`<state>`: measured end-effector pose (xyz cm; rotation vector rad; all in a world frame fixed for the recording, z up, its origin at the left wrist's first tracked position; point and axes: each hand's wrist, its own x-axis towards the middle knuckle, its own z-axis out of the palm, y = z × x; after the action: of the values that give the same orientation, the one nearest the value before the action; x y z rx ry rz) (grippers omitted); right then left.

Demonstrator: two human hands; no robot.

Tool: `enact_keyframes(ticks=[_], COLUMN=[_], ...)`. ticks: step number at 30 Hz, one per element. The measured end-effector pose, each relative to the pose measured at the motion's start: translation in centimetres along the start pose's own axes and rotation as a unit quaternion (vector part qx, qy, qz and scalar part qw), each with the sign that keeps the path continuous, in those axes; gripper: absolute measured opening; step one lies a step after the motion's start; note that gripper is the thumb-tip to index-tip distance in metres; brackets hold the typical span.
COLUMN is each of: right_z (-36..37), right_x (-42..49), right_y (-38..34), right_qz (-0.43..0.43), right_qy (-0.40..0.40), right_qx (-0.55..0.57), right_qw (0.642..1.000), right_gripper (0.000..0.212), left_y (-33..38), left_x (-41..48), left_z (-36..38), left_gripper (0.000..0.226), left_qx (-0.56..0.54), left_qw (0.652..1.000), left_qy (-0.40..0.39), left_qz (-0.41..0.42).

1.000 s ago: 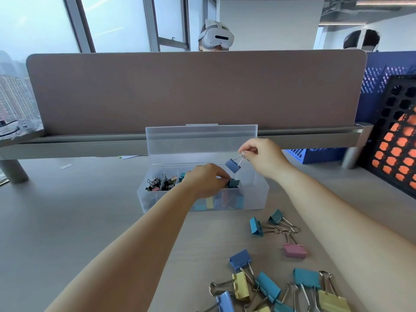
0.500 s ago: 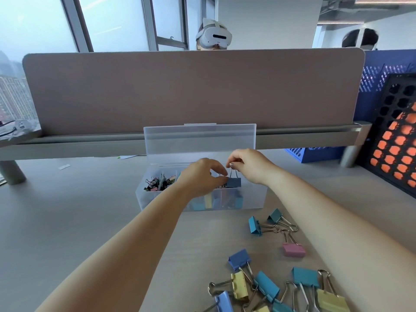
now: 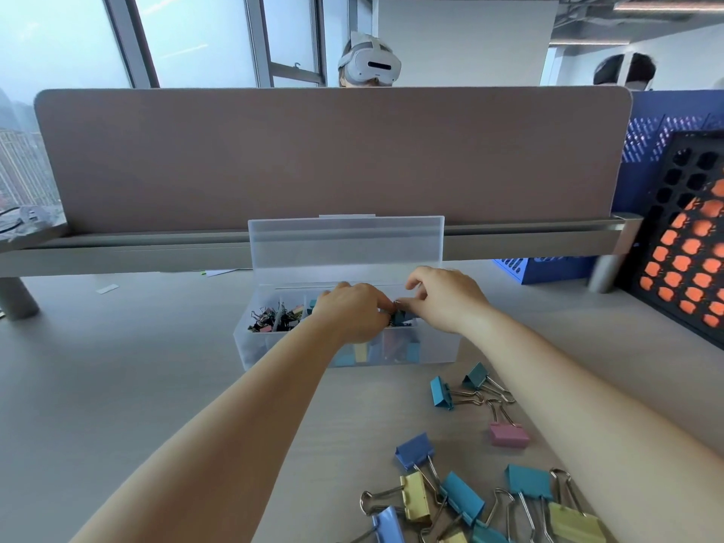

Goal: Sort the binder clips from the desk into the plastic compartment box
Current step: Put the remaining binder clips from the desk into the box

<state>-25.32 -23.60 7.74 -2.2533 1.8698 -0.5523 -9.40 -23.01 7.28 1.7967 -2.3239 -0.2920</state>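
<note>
While both hands meet over the plastic compartment box (image 3: 435, 348), the item in transit is one dark teal binder clip (image 3: 399, 317), sitting low at the box's middle-right compartment, just under the two sets of fingertips. Right hand (image 3: 446, 299): thumb and forefinger drawn together at the clip's top, apparently pinching its wire handles, though the handles themselves are hidden; remaining fingers loosely curled and raised. Left hand (image 3: 352, 313): fingers bunched and bent down into the box beside the same clip, touching or nearly touching it; whether it grips anything cannot be told. Relation governing the next move, as judged: the clip lies directly below and between the fingertips, its long axis seemingly upright with body down, and the right hand is the nearer and controlling one, so letting go straight down should seat it. Box: translucent, lid (image 3: 346, 244) standing open at the back, leftmost compartments holding small dark clips (image 3: 270, 321). Stock remaining on the desk (image 3: 117, 386): loose clips (image 3: 470, 491) in blue, teal, yellow and pink, near the right forearm, well apart from the box. Markings: no brand, label or legible writing found on box, clips or desk.
</note>
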Motion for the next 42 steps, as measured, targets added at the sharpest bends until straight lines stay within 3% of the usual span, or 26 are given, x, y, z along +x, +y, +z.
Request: enact_keyframes(ticks=[3,5,7,9,11,15,19,22,28,32,37,42], right_z=[-0.9,-1.2,-1.3,-1.3,-1.2,-1.0,-1.2,-1.4,-1.4,-1.5,-1.1,-0.7], right_x=[-0.6,-0.9,-1.0,-0.8,-0.6,-0.5,-0.2,-0.1,0.1,-0.1,-0.1,0.2], right_y=[-0.2,-0.2,-0.2,-0.1,0.0,-0.4,-0.6,-0.5,-0.3,-0.2,-0.1,0.3], right_qz=[-0.009,-0.03,-0.035,-0.019,-0.002,0.007,-0.007,-0.012,-0.015,-0.018,-0.031,-0.042], right_qy=[-0.051,-0.072,-0.051,-0.013,0.012,-0.008,-0.052,-0.079,-0.078,-0.071,-0.052,-0.013], right_qx=[-0.011,0.005,0.026,0.053,0.072,0.063,0.047,0.042,0.105,0.132,0.117,0.004], right_qw=[0.999,0.997,0.998,0.998,0.997,0.998,0.998,0.996,0.991,0.989,0.991,0.999], right_gripper=[0.038,0.025,0.018,0.027,0.024,0.016,0.042,0.049,0.018,0.015,0.016,0.019], left_y=[0.3,0.3,0.3,0.3,0.4,0.9,1.1,1.2,1.3,1.0,0.9,0.6], left_x=[-0.1,-0.3,-0.4,-0.2,0.1,0.5,0.6,0.5,0.5,0.7,0.7,0.6], left_z=[-0.1,-0.2,-0.3,-0.3,-0.3,-0.5,-0.5,-0.4,-0.6,-0.4,-0.2,0.0], left_gripper=[0.036,0.034,0.028,0.022,0.024,0.032,0.028,0.026,0.017,0.016,0.018,0.018], left_qx=[0.028,0.031,0.024,0.011,-0.007,-0.043,-0.066,-0.075,-0.033,-0.096,-0.124,-0.176], left_qw=[1.0,0.999,1.0,1.0,1.0,0.999,0.998,0.997,0.998,0.993,0.986,0.979], left_qy=[-0.012,-0.001,0.01,0.017,0.018,-0.005,-0.005,0.003,0.052,0.071,0.101,0.098], left_qz=[0.003,0.007,0.006,0.003,0.002,0.011,0.017,0.015,0.031,0.026,0.037,0.023])
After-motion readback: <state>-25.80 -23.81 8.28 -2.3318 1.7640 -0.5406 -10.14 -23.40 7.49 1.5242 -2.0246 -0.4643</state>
